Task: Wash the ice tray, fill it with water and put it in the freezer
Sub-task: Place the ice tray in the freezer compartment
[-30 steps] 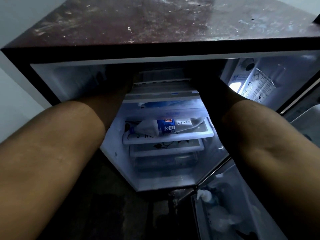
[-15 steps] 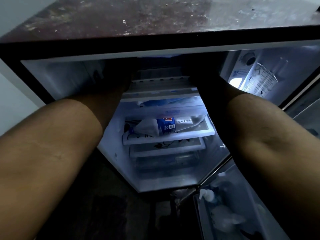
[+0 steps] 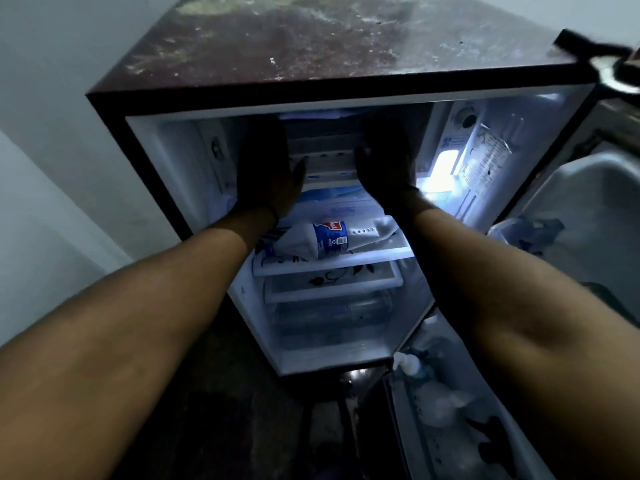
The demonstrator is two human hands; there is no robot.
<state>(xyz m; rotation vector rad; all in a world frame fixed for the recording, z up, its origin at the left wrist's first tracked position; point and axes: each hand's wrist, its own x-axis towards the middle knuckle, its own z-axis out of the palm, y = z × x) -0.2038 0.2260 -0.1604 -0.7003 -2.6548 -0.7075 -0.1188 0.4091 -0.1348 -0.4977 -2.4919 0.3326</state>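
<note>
The small fridge stands open, with the freezer compartment at its top. Both my hands are dark silhouettes in front of that compartment. My left hand and my right hand are held flat with fingers stretched and thumbs turned inward. Between them lies a pale strip with a row of small dots, which looks like the ice tray's edge. The thumbs are close to its ends, and I cannot tell whether they touch it. Nothing shows inside either hand.
A water bottle with a blue label lies on the shelf below. Further bottles fill the bottom drawer. The open door hangs at the lower right with items in its racks. A lit lamp glows on the right inner wall.
My hands have drawn back out of the freezer compartment and are now visible in front of it. The view has pulled back and up, showing more of the fridge top.
</note>
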